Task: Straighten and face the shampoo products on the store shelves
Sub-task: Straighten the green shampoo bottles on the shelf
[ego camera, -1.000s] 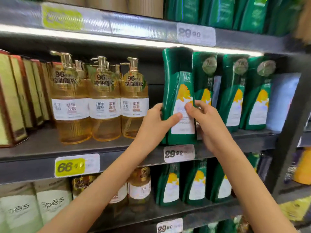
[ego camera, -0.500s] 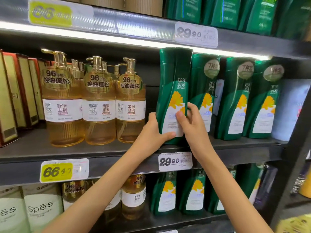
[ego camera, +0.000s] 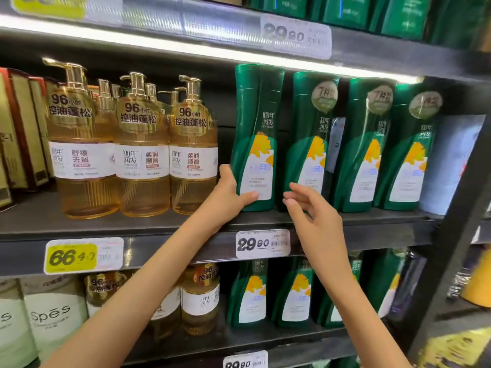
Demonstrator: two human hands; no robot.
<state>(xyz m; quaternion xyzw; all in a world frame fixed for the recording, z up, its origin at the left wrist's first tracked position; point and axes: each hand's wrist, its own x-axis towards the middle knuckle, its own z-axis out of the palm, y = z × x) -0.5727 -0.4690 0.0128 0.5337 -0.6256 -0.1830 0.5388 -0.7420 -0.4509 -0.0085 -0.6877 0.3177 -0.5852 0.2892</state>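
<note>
Several green shampoo bottles with yellow flower labels stand in a row on the middle shelf (ego camera: pixel 372 221). The leftmost green bottle (ego camera: pixel 255 128) stands upright with its label facing out. My left hand (ego camera: pixel 228 195) grips its lower left side, thumb across the label's bottom. My right hand (ego camera: pixel 310 211) hovers just right of it, fingers relaxed and apart, in front of the second green bottle (ego camera: pixel 310 123), holding nothing.
Three amber pump bottles (ego camera: pixel 143 144) stand left of the green row, with boxes (ego camera: pixel 21 128) further left. Price tags (ego camera: pixel 261 244) hang on the shelf edge. More green bottles (ego camera: pixel 249 296) fill the shelf below. A dark upright post (ego camera: pixel 457 221) bounds the right side.
My right hand has let go of the leftmost green bottle and drawn back to the right. The bottle now stands straighter on the shelf, still in my left hand.
</note>
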